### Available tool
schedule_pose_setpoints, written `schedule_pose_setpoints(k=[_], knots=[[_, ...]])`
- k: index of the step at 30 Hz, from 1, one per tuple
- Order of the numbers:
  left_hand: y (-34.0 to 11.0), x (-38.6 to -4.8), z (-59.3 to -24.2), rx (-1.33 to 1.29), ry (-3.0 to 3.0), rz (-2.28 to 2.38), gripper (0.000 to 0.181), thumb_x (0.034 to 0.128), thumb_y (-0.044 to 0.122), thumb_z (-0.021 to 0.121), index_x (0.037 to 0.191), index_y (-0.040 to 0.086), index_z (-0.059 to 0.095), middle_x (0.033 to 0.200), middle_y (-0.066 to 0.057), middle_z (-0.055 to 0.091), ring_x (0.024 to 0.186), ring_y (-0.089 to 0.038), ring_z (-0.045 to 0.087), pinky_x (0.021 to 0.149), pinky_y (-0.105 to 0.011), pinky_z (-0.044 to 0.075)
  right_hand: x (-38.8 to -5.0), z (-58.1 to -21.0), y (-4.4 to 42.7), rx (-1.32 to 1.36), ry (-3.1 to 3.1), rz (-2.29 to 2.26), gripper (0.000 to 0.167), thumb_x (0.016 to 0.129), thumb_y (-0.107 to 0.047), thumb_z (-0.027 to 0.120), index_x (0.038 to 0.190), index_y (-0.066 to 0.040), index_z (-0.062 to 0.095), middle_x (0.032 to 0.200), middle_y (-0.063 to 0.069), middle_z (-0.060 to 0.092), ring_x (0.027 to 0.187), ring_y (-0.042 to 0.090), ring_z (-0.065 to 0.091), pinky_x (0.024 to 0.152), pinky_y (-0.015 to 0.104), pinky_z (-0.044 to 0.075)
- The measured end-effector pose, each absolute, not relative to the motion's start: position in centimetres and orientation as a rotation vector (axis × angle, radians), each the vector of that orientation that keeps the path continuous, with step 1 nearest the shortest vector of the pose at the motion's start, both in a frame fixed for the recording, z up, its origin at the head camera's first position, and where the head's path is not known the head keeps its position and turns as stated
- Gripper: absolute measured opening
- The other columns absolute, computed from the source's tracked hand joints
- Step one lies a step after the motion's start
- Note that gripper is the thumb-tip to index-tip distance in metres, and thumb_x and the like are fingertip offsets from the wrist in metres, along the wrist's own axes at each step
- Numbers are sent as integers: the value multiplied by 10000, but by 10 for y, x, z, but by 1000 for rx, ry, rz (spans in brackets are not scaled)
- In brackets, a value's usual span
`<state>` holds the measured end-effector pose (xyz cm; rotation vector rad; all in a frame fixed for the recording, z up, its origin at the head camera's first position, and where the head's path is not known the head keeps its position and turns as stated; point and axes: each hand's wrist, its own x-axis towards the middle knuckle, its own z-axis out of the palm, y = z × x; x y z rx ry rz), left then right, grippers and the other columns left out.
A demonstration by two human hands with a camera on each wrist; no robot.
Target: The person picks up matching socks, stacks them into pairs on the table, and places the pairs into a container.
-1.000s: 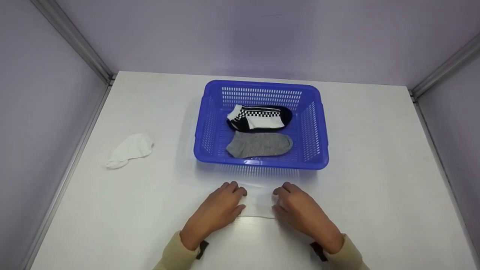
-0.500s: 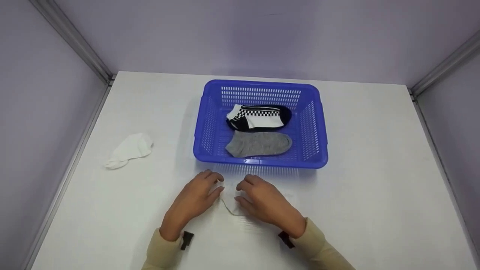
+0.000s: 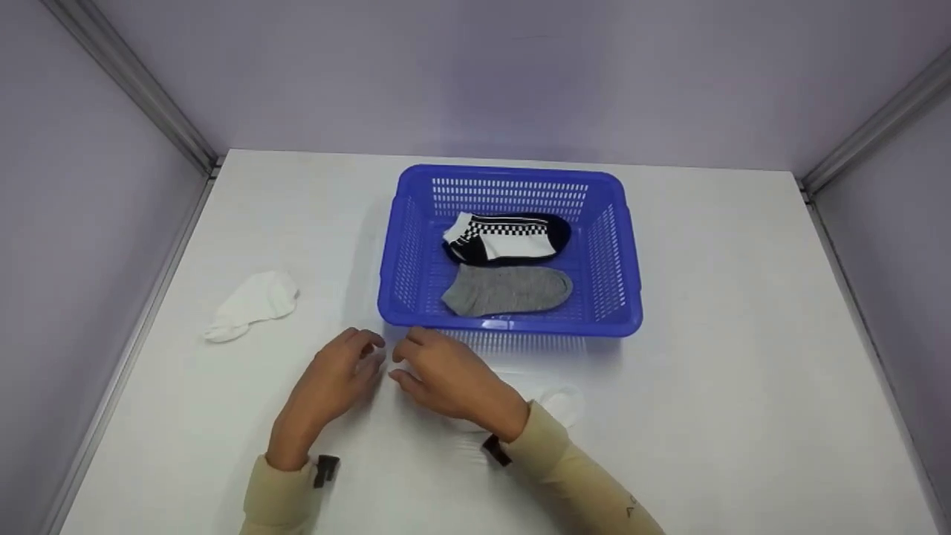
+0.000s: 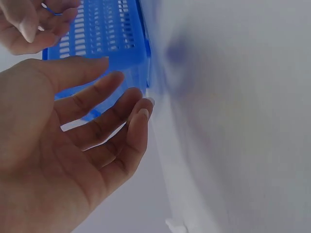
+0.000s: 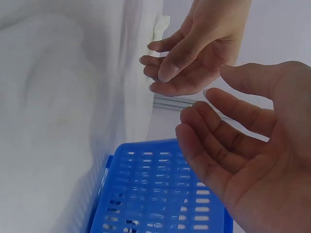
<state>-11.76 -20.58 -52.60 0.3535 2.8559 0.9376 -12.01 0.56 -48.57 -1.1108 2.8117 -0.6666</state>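
My left hand (image 3: pixel 330 383) hovers over the table just left of the basket's front corner. Its fingers are loosely bent and hold nothing, as the left wrist view shows. Close beside it, my right hand (image 3: pixel 449 375) also has relaxed, slightly curved fingers with nothing between them. Under and behind the right forearm lies a white sock (image 3: pixel 561 405), mostly hidden by the wrist and sleeve. Another white sock (image 3: pixel 256 301) lies crumpled on the left part of the table, beyond the left hand.
A blue plastic basket (image 3: pixel 631 297) stands at the middle back of the white table (image 3: pixel 728 297). Inside it lie a black-and-white checked sock (image 3: pixel 513 238) and a grey sock (image 3: pixel 509 290). Pale panels enclose the back and sides.
Both hands have left the white sock in front of the basket and moved left, toward the crumpled sock. The socks in the basket have not moved.
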Motion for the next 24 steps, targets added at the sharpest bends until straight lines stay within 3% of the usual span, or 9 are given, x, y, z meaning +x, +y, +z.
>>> schedule_pose_setpoints(k=[8,16,24], knots=[[-235,-130,-530,237,2902,1045,199,1012,51,637,1195,-2,694,1085,-172,692,1040,-328,678,895,-514,570,-130,-481,-35,-1192,2760,-625,232,1039,-293,666,1182,-122,731,1059,19,708,943,134,674,843,245,568],[-259,-148,-536,134,2834,1185,246,1007,43,619,1242,-12,667,1173,-207,680,1106,-351,672,945,-522,572,-150,-490,-75,-1177,2750,-615,225,1050,-261,632,1227,-154,719,1093,17,715,946,133,667,825,250,552],[-294,-167,-522,-58,2959,1154,274,1070,148,560,1258,-23,663,1192,-234,677,1124,-380,664,921,-512,558,-180,-513,-111,-1021,2672,-660,242,1054,-234,627,1225,-83,710,1156,51,725,1007,160,698,872,257,570]])
